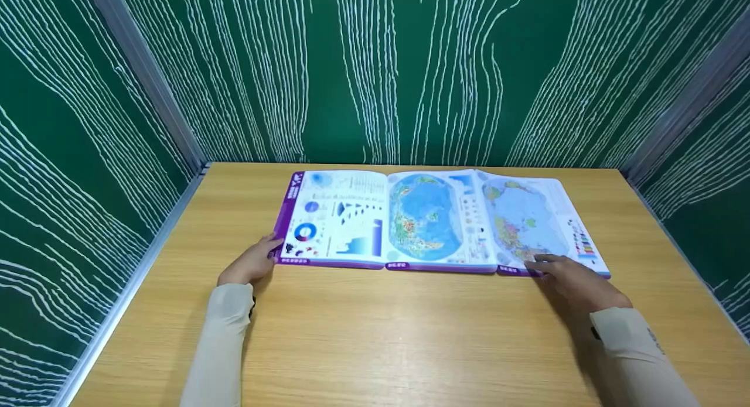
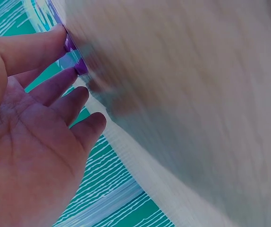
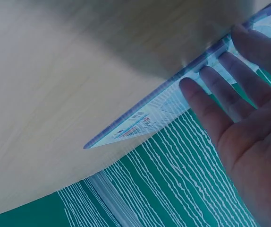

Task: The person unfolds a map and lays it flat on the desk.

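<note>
A purple-edged map booklet [image 1: 328, 219] lies unfolded on the table, its panels side by side. The left panel carries charts and text; a blue world map [image 1: 428, 216] fills the middle, and a paler world map [image 1: 530, 219] is on the right. My left hand [image 1: 253, 262] touches the near left corner, its thumb and fingers at the purple edge [image 2: 81, 66] in the left wrist view. On the near edge of the right panel rests my right hand [image 1: 577, 281], covering part of the map. Its fingers look mostly straight in the right wrist view.
The wooden table [image 1: 375, 337] extends in front of and beside the booklet. Green walls [image 1: 322, 73] with white wavy lines rise at the back and sides, joined by grey corner posts [image 1: 155, 73].
</note>
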### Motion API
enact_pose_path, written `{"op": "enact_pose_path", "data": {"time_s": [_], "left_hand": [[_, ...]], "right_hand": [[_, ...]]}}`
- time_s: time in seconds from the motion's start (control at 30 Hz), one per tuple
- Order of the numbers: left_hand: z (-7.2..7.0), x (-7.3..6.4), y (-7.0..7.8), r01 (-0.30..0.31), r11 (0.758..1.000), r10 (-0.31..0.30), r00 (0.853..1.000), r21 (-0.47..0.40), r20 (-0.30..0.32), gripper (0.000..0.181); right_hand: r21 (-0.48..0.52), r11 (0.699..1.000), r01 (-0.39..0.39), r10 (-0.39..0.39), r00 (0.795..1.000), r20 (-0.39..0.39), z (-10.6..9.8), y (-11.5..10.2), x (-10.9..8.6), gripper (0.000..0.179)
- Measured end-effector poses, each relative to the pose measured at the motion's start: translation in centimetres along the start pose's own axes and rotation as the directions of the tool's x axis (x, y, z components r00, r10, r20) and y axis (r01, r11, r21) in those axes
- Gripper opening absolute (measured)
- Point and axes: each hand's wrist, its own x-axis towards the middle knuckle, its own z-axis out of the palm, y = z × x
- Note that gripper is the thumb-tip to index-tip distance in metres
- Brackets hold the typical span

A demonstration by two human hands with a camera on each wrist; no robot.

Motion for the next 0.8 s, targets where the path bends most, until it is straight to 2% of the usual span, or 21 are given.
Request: {"op": "enact_pose_path", "data": {"time_s": [0.03,0.1,0.2,0.4,0.57,0.7,0.8], "left_hand": [[0.01,-0.01,-0.02,0.0,1.0,0.0,1.0,-0.001,-0.001,0.056],[0.05,-0.04,-0.05,0.002,1.0,-0.002,1.0,-0.003,-0.003,0.056],[0.08,-0.01,-0.07,0.004,1.0,-0.004,1.0,-0.011,-0.005,0.055],[0.08,0.02,-0.05,0.003,1.0,-0.003,1.0,-0.011,-0.011,0.054],[0.09,0.13,-0.11,0.01,1.0,-0.01,1.0,0.018,-0.013,0.053],[0.04,0.09,-0.07,-0.018,0.998,0.02,0.998,0.053,-0.054,0.055],[0.0,-0.02,0.31,-0.013,0.998,0.02,0.994,0.059,-0.106,0.058]], "right_hand": [[-0.079,0.996,0.042,-0.044,0.999,-0.027,0.02,0.0,-0.11,0.051],[-0.226,0.969,0.099,-0.117,0.991,-0.068,0.09,0.03,-0.18,0.052],[-0.3,0.946,0.122,-0.152,0.985,-0.081,0.06,0.0,-0.04,0.048],[-0.211,0.97,0.119,-0.134,0.989,-0.057,-0.12,-0.2,0.09,0.041],[-0.141,0.986,0.084,-0.09,0.995,-0.031,-0.09,-0.36,0.1,0.042],[-0.094,0.995,0.041,-0.044,0.999,-0.028,-0.22,-0.62,-0.09,0.046],[-0.064,0.998,-0.004,0.001,0.999,-0.038,-0.41,-0.91,-0.19,0.051]]}}
